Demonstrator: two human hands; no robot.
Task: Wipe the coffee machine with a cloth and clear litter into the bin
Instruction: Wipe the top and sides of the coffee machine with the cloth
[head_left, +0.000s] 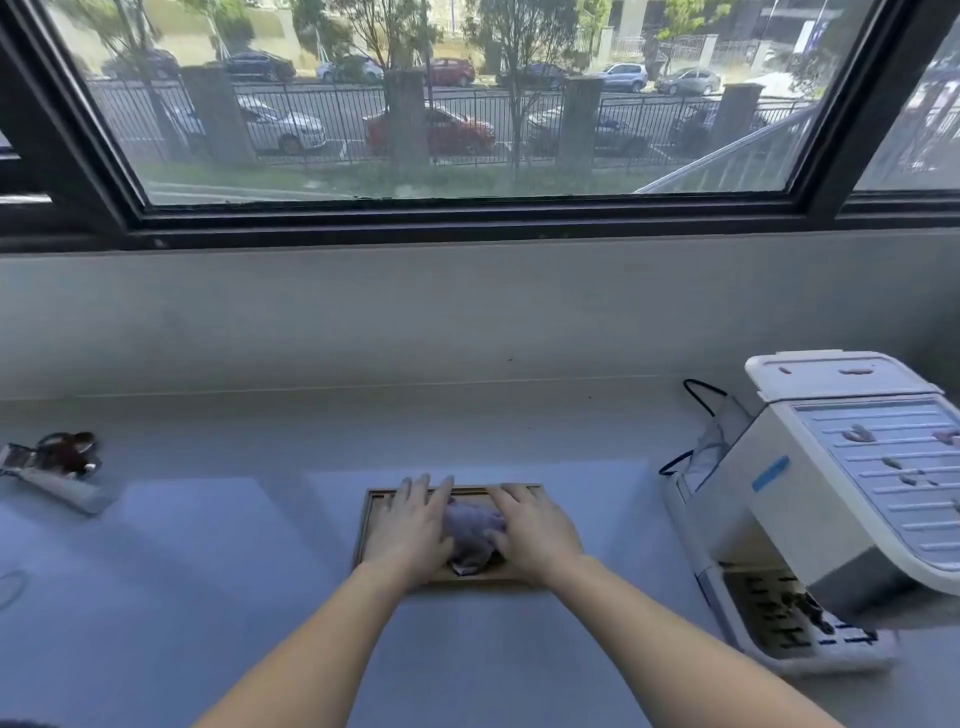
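- The left hand (415, 525) and right hand (535, 530) lie flat with fingers straight. They grip nothing and press a crumpled lilac cloth (472, 530) between them on a shallow rectangular wooden tray (374, 501).
- Well apart to the right stands the white plastic coffee machine (810, 499), with small scraps (857, 434) on its ribbed top (litter, I judge).
- Risk: a careless wipe could sweep those scraps onto the grey table (234, 545), and no bin is in view.

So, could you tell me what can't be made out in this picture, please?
Head view:
cloth: mostly covered by left hand and right hand.
tray: floor hidden beneath them.
coffee machine: right side cut by frame edge.
dark object far left: too blurred to identify.
Bin: not in view.
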